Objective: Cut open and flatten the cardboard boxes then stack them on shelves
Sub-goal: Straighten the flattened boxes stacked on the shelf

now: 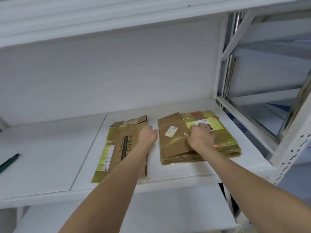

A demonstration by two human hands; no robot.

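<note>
Two lots of flattened cardboard lie on the white shelf. On the left is a single flattened box with yellow tape and black print. On the right is a stack of flattened boxes with white labels and yellow tape. My left hand is curled into a fist in the gap between them, at the right edge of the single box, with nothing visible in it. My right hand lies palm down on top of the stack, its fingertips on a white label, pressing the cardboard.
A dark green pen-like tool lies at the shelf's left edge. An upper shelf hangs close overhead. A perforated white upright stands at the right, with another rack behind it. A lower board sits below.
</note>
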